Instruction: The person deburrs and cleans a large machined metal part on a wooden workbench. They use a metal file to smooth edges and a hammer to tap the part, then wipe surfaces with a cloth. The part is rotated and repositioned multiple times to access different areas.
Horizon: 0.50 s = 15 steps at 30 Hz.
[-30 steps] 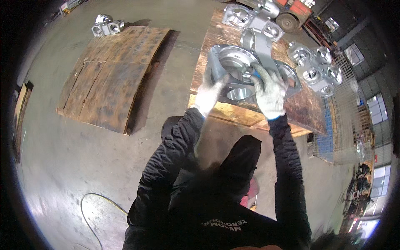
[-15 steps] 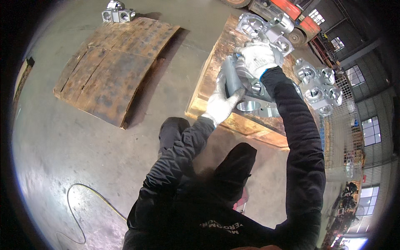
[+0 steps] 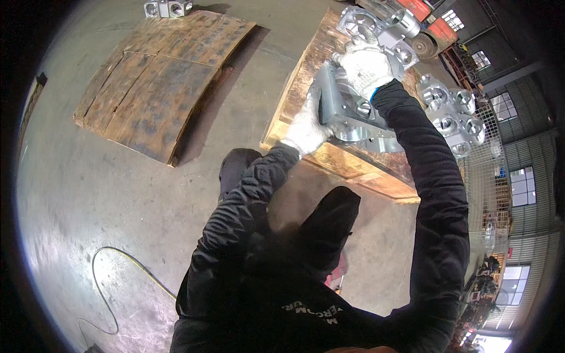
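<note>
A silvery machined metal block (image 3: 331, 97) with round bores rests on the wooden crate (image 3: 286, 115) in front of me, leaning at a tilt. My left hand (image 3: 309, 126), in a white knit glove, grips its lower left edge; some of its fingers are hidden behind the block. Over the block's top lies my right hand (image 3: 366, 69), gloved the same way, with bent fingers closed around the upper part. Just beyond it is another bored metal block (image 3: 403, 25). Beneath the tilted block shows a shiny round bore (image 3: 353, 134).
More metal blocks (image 3: 450, 117) stand to the right of my right arm. On the left a worn wooden board (image 3: 159, 82) lies on the floor, a metal block (image 3: 168, 8) at its far end. A hose (image 3: 126, 252) curls at lower left. An orange vehicle (image 3: 438, 35) stands far right.
The metal block has turned and tilted a little, showing more of its flat side. Both hands stay on it, the left shifting slightly. The whole view has moved a little.
</note>
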Tool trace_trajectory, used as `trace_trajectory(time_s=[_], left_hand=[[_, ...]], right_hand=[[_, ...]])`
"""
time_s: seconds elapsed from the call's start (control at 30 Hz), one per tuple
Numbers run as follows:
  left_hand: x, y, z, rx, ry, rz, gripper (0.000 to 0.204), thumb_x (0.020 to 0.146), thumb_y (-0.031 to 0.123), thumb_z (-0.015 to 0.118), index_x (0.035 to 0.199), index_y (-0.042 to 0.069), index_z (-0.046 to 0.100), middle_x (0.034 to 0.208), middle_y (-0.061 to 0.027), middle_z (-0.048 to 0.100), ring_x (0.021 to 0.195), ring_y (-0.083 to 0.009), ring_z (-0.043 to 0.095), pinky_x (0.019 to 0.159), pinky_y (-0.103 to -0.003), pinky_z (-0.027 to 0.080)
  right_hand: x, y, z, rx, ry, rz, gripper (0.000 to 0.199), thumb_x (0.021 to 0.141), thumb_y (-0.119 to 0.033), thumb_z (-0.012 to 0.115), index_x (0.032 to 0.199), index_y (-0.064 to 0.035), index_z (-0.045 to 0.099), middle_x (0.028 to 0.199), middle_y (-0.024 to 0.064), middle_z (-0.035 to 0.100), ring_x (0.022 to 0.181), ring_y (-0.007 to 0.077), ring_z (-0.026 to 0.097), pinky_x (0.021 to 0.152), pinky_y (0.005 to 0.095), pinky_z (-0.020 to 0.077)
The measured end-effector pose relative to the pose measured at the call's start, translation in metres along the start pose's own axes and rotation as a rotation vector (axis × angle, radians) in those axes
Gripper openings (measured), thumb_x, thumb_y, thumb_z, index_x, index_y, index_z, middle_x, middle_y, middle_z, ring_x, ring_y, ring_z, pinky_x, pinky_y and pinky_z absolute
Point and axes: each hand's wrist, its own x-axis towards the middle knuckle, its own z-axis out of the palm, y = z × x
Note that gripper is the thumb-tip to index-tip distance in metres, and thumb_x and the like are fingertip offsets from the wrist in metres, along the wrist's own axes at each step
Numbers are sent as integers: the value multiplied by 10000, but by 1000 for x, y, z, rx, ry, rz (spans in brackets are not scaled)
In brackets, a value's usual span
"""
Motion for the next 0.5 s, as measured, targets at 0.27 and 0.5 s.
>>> trace_trajectory(time_s=[0.27,0.5], left_hand=[[-1,14,-11,-67,-79,-124,1124,785,210,886,1607,-1,150,1453,-294,525,1351,-352,543,1134,-405,443],[0,20,-12,-67,-114,-107,1208,778,222,900,1623,19,61,1479,-289,502,1373,-350,521,1145,-408,433]], right_hand=[[-25,-16,-14,25,-2,78,264,936,-229,564,1106,-197,764,986,99,703,1073,290,675,1115,468,448],[-54,-12,-21,138,192,-108,240,983,-227,547,1007,-104,753,990,131,696,944,299,689,800,436,565]])
